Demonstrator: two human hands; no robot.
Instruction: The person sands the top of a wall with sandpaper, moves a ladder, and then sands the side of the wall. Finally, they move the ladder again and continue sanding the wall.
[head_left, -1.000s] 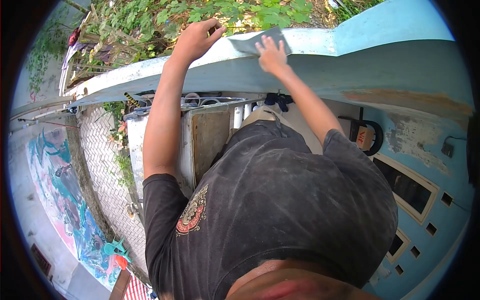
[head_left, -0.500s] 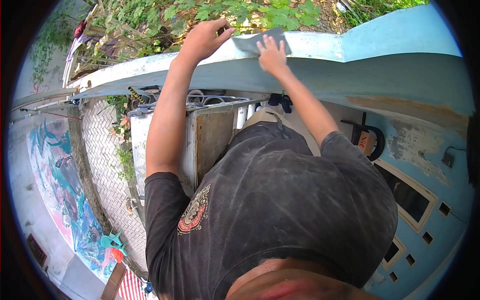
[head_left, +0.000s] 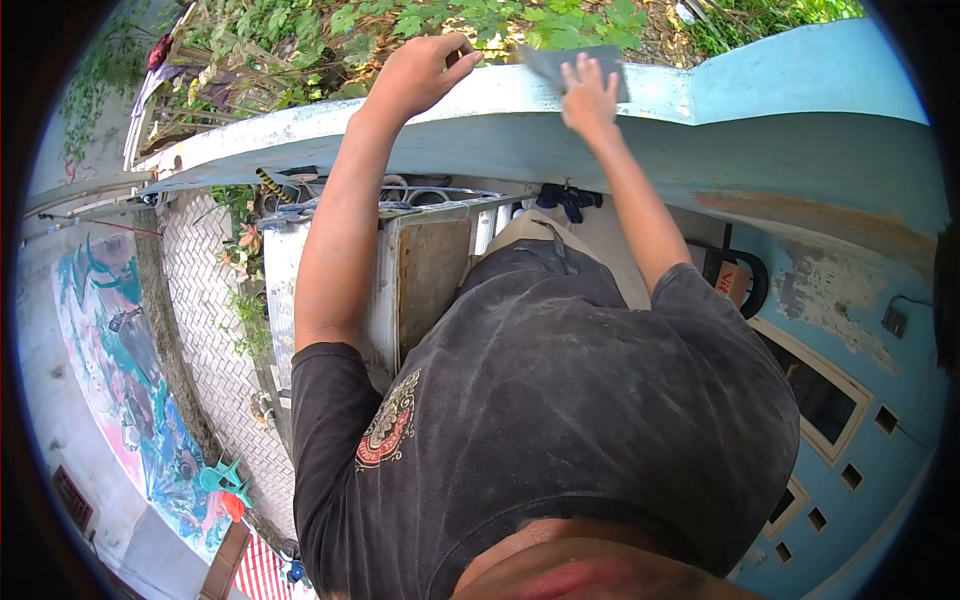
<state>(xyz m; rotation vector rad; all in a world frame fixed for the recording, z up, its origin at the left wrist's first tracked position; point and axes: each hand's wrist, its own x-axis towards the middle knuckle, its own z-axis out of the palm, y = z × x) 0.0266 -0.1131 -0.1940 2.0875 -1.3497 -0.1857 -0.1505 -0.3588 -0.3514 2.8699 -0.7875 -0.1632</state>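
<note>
Along the top of a pale, paint-worn wall (head_left: 655,92), both bare hands are up in front of the wearer. From my end I've got the right hand (head_left: 590,97) laid over a dark grey sheet (head_left: 549,69), fingers spread against its face rather than wrapped round it. Can't tell if the thumb hooks underneath. Sheet sits on the wall ledge, just short of the bend where the wall turns; its left end is blurred, and its far edge overlaps the green plants (head_left: 350,20) beyond.

Left hand (head_left: 420,80) is to the left of the sheet, apart from it, over the same ledge: fingers loosely curled, gap between thumb and forefinger. I can't make out whether it touches the wall.

Both arms reach forward from a dusty black shirt (head_left: 590,400) with a red-and-gold emblem (head_left: 388,425). Below the left forearm I see a brown panel (head_left: 432,280) on a whitish frame; further left, patterned paving (head_left: 212,310) and a colourful mural (head_left: 125,390). On my right, an orange-brown box (head_left: 733,283) near a peeling blue wall (head_left: 890,355), plus a pale-framed window (head_left: 825,392).
</note>
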